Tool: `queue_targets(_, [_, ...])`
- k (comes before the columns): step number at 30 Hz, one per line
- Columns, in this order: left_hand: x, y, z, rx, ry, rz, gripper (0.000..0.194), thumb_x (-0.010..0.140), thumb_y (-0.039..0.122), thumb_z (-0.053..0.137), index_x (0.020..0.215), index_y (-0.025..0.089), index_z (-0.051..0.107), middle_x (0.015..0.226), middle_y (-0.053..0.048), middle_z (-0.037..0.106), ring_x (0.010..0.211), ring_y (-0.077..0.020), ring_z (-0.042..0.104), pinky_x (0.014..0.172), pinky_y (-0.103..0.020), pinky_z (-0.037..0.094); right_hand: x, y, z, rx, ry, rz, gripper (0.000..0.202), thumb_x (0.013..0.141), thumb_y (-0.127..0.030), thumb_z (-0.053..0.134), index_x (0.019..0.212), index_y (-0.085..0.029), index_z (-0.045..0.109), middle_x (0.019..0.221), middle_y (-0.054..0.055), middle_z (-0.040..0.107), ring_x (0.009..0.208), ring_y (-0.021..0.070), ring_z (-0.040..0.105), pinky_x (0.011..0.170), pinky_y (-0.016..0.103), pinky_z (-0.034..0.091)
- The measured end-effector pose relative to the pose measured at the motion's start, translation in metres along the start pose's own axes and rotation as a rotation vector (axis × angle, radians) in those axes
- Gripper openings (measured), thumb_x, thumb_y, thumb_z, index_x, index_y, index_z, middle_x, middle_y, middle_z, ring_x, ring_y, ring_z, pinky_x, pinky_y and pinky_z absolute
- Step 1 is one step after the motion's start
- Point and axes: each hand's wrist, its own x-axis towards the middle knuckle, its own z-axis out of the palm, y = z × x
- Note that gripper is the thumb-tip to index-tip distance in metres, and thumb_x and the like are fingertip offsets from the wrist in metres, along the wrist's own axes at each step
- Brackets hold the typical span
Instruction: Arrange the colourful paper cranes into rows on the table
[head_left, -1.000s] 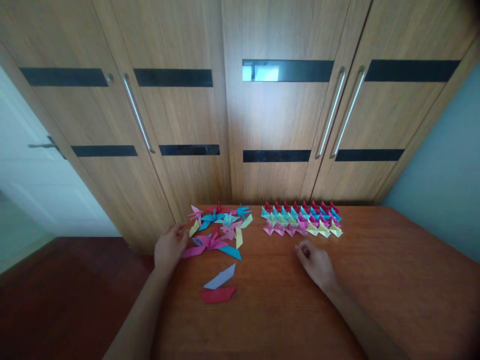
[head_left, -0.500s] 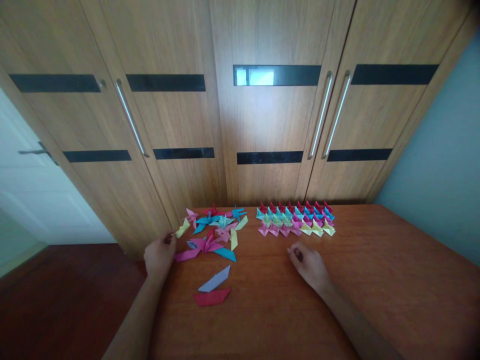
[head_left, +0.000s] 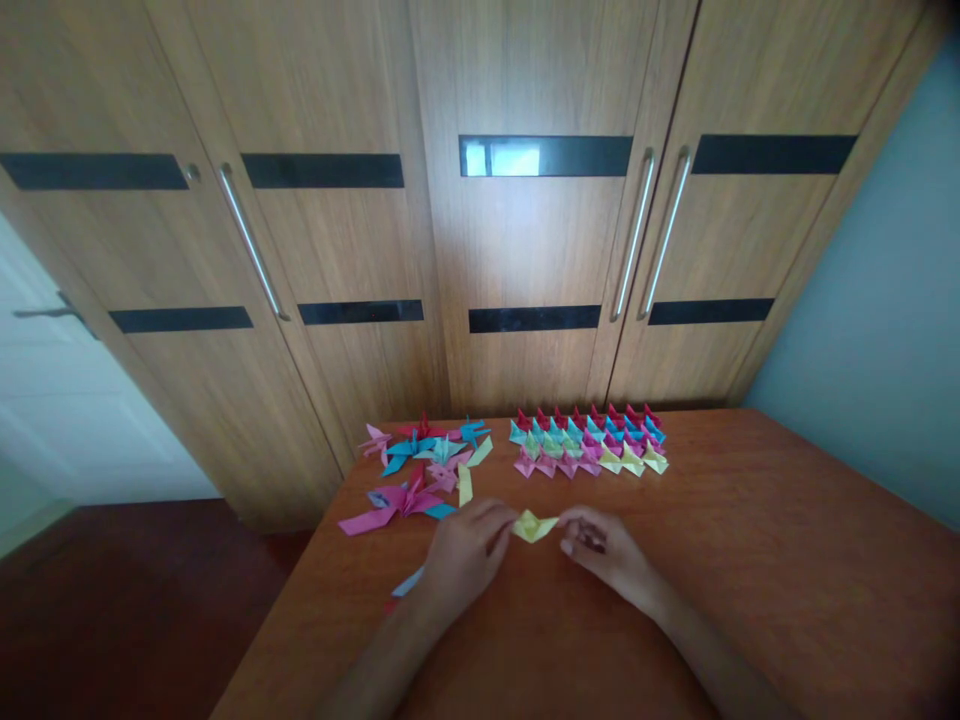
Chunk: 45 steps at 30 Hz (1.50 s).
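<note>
Yellow folded paper [head_left: 533, 527], pinched at one tip by the left hand [head_left: 466, 548], long axis running rightward to the right hand [head_left: 613, 552], fingers curled there, grip unclear

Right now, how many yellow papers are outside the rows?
3: folded yellow paper between the left hand and right hand; one yellow strip at the right of the cluster; a second strip nearer the left hand. Others may be hidden.

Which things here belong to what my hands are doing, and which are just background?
Likely part of it:
Yellow folded paper, between your left hand and right hand
Neat rows of folded pieces
Loose folded papers

Just background:
Wardrobe
White door
</note>
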Motion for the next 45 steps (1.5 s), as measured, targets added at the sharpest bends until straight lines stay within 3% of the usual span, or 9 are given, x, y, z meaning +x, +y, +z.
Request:
queue_targets(5, [-0.007, -0.004, 0.021, -0.103, -0.024, -0.080, 0.022, 0.083, 0.011, 0.048, 0.091, 0.022, 0.066, 0.090, -0.003, 0.068, 0.083, -0.0147, 0.063, 0.076, -0.025, 0.049, -0.003, -0.002, 0.009, -0.035, -0.032, 0.011, 0.024, 0.079, -0.042, 0.058, 0.084, -0.019, 0.065, 0.064, -0.002, 0.057, 0.058, 0.0115, 0.050, 0.053, 0.021, 0.038])
queue_targets(10, [-0.014, -0.006, 0.022, -0.166, -0.052, -0.121, 0.023, 0.085, 0.015, 0.047, 0.097, 0.023, 0.065, 0.093, -0.003, 0.069, 0.085, -0.0144, 0.063, 0.078, -0.024, 0.049, 0.000, 0.002, 0.007, -0.099, 0.043, 0.006, 0.028, 0.082, -0.043, 0.055, 0.073, -0.018, 0.063, 0.057, -0.003, 0.051, 0.054, 0.0109, 0.046, 0.050, 0.021, 0.035])
queue_targets(13, [-0.017, -0.008, 0.020, -0.143, -0.046, -0.140, 0.024, 0.086, 0.016, 0.047, 0.101, 0.024, 0.064, 0.095, -0.003, 0.069, 0.085, -0.0147, 0.063, 0.078, -0.025, 0.049, 0.003, 0.008, -0.008, -0.126, 0.136, -0.018, 0.029, 0.083, -0.044, 0.053, 0.075, -0.018, 0.061, 0.063, -0.001, 0.054, 0.058, 0.0123, 0.049, 0.054, 0.022, 0.038])
queue_targets(18, [-0.020, -0.009, 0.018, -0.106, -0.105, -0.106, 0.023, 0.086, 0.015, 0.046, 0.096, 0.024, 0.065, 0.088, -0.002, 0.069, 0.081, -0.0147, 0.063, 0.074, -0.024, 0.049, 0.006, 0.028, -0.067, -0.286, 0.445, 0.018, 0.032, 0.081, -0.049, 0.052, 0.081, -0.018, 0.061, 0.071, 0.003, 0.062, 0.064, 0.0161, 0.055, 0.059, 0.025, 0.043])
queue_targets(21, [-0.020, -0.005, 0.017, -0.100, -0.135, -0.082, 0.024, 0.087, 0.016, 0.044, 0.097, 0.024, 0.065, 0.089, -0.002, 0.068, 0.081, -0.0150, 0.063, 0.074, -0.024, 0.048, 0.002, 0.045, -0.115, -0.426, 0.701, 0.139, 0.039, 0.080, -0.051, 0.049, 0.091, -0.016, 0.063, 0.080, 0.007, 0.067, 0.069, 0.0184, 0.060, 0.062, 0.026, 0.045])
queue_targets(24, [-0.020, 0.000, 0.016, -0.090, -0.168, -0.072, 0.024, 0.088, 0.015, 0.044, 0.098, 0.024, 0.064, 0.091, -0.002, 0.068, 0.082, -0.0150, 0.062, 0.075, -0.024, 0.047, -0.005, 0.063, -0.156, -0.650, 0.799, 0.306, 0.038, 0.078, -0.049, 0.049, 0.090, -0.017, 0.064, 0.083, 0.009, 0.069, 0.075, 0.0220, 0.064, 0.067, 0.028, 0.046])
queue_targets(28, [-0.020, 0.006, 0.016, -0.047, -0.242, -0.033, 0.025, 0.087, 0.012, 0.044, 0.095, 0.024, 0.064, 0.085, 0.000, 0.067, 0.077, -0.0141, 0.062, 0.070, -0.023, 0.046, -0.010, 0.079, -0.180, -0.898, 0.696, 0.566, 0.039, 0.080, -0.048, 0.042, 0.094, -0.019, 0.065, 0.090, 0.011, 0.070, 0.084, 0.0282, 0.065, 0.067, 0.032, 0.047])
queue_targets(33, [-0.022, 0.007, 0.017, -0.022, -0.282, 0.012, 0.026, 0.086, 0.011, 0.043, 0.094, 0.024, 0.064, 0.083, 0.000, 0.066, 0.075, -0.0135, 0.061, 0.068, -0.021, 0.044, 0.002, 0.083, -0.176, -0.975, 0.531, 0.814, 0.044, 0.081, -0.051, 0.040, 0.104, -0.024, 0.065, 0.095, 0.015, 0.068, 0.088, 0.0327, 0.064, 0.068, 0.038, 0.048])
queue_targets(45, [-0.020, 0.007, 0.013, 0.030, -0.276, 0.026, 0.025, 0.086, 0.012, 0.043, 0.094, 0.023, 0.064, 0.081, -0.001, 0.066, 0.075, -0.0145, 0.062, 0.068, -0.022, 0.044, 0.023, 0.084, -0.170, -0.998, 0.506, 0.833, 0.045, 0.082, -0.047, 0.039, 0.107, -0.021, 0.065, 0.102, 0.018, 0.066, 0.093, 0.0349, 0.063, 0.071, 0.042, 0.049])
